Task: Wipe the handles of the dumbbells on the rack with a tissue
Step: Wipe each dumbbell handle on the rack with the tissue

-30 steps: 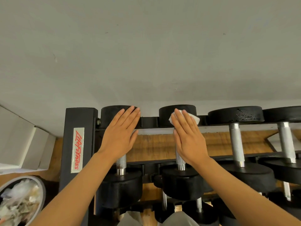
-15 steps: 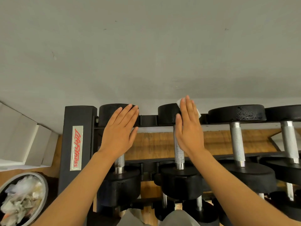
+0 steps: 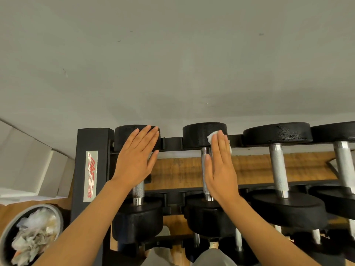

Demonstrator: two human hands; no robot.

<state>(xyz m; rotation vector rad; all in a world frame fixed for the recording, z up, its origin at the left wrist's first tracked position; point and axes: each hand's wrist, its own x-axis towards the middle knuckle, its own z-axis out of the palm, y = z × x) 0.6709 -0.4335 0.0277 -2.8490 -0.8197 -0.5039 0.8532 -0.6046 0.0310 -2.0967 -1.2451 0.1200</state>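
Note:
A black dumbbell rack [image 3: 92,143] holds a row of dumbbells with black heads and knurled steel handles. My left hand [image 3: 136,162] lies flat and open over the leftmost dumbbell [image 3: 137,217], its fingertips on the far head. My right hand [image 3: 221,169] lies flat along the right side of the second dumbbell's handle [image 3: 205,169]. It presses a white tissue [image 3: 211,137] against the far head and the top of that handle. Most of the tissue is hidden under my fingers.
Two bigger dumbbells [image 3: 278,169] [image 3: 343,167] sit to the right, and more lie on the lower tier [image 3: 238,240]. A round bin [image 3: 57,214] full of crumpled tissues stands at lower left. White boxes [image 3: 28,169] lean by the grey wall [image 3: 172,64] behind the rack.
My right hand slid with the tissue up the second handle to the far head, then came back a little and to the handle's right. My left hand stayed put.

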